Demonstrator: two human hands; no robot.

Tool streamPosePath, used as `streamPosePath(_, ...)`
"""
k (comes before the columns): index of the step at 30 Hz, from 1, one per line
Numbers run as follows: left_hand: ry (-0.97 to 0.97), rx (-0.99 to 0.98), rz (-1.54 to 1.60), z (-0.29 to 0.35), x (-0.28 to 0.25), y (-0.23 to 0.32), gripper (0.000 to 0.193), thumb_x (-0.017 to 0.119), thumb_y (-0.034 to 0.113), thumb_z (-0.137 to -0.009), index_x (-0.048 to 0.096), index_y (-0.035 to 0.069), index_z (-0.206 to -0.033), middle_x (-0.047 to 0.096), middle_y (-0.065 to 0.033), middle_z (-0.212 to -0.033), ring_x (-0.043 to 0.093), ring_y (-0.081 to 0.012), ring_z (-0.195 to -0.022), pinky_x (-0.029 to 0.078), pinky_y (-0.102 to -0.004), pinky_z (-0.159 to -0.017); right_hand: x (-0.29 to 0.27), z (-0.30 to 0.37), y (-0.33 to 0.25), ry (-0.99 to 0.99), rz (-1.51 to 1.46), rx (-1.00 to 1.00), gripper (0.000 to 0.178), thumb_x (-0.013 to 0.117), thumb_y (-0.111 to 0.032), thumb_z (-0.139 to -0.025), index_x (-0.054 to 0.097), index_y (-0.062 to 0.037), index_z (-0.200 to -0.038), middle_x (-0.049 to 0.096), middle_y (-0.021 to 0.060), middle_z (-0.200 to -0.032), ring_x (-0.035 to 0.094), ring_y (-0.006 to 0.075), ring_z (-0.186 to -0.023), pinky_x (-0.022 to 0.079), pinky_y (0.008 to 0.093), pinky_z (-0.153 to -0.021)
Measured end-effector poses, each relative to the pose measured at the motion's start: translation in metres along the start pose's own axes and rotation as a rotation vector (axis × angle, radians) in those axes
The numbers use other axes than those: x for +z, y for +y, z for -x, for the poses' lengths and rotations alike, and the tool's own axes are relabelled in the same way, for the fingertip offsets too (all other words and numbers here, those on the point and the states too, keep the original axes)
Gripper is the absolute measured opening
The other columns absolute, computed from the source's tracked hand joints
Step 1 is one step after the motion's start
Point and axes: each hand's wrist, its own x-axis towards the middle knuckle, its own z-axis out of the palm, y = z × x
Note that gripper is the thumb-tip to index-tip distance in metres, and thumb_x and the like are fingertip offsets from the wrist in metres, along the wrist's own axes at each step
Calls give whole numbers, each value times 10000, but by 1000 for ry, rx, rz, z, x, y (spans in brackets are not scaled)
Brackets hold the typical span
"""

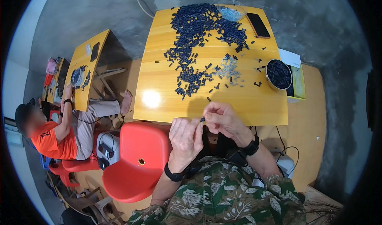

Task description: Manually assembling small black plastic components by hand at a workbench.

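Observation:
Just off the near edge of the wooden table (167, 105), my two hands meet at a small black plastic piece (202, 120). My left hand (185, 139) pinches it from one side, fingers curled. From the other side my right hand (225, 121) closes thumb and forefinger on it. Beyond them, a heap of small black tubular pieces (195, 20) spreads down the table. Beside it lies a scatter of tiny clear or pale pieces (229, 68). A round metal bowl (289, 82) at the right edge is filled with black pieces.
A clear bowl of light-blue bits (230, 13) and a dark phone (258, 25) lie at the far right. A yellow box (299, 86) stands beside the table. To my left are a red chair (137, 161) and a person in an orange shirt (51, 139) at another table.

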Motion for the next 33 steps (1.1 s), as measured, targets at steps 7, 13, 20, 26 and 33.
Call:
streamPosePath(7,-20,-115,15,-1,-8,2,142,702,-52,-768,646,0,-888,646,-126,-794,624,-282,-709,491,-348,-650,9,-4,-15,31,285,-128,93,662,-82,-901,660,8,-880,627,33,-735,539,59,-516,424,190,-458)
streamPosePath(13,-25,-156,24,-1,-13,7,122,702,-50,-773,648,-6,-873,642,-121,-767,618,-263,-672,485,-334,-609,6,-11,-12,-40,298,-173,107,662,-86,-903,659,20,-884,620,37,-728,552,67,-531,438,199,-465)
streamPosePath(20,29,-117,37,-2,-9,6,118,711,-43,-771,653,-10,-868,625,-113,-729,584,-252,-625,466,-335,-571,1,-15,-7,-105,-18,67,138,657,-139,-924,621,-6,-926,597,27,-700,536,82,-509,440,209,-456)
streamPosePath(26,6,-141,21,-1,-9,7,120,713,-41,-772,664,-10,-877,629,-117,-738,596,-258,-645,471,-337,-589,0,-16,-2,-135,-102,92,225,579,-237,-984,610,-19,-940,596,21,-692,531,95,-515,417,214,-437)
streamPosePath(33,30,-97,62,0,-7,6,147,719,-46,-765,670,1,-895,617,-112,-748,587,-269,-670,465,-349,-614,-5,-17,-2,-149,-34,158,328,611,-341,-963,613,-18,-907,574,13,-657,479,66,-497,358,193,-419)
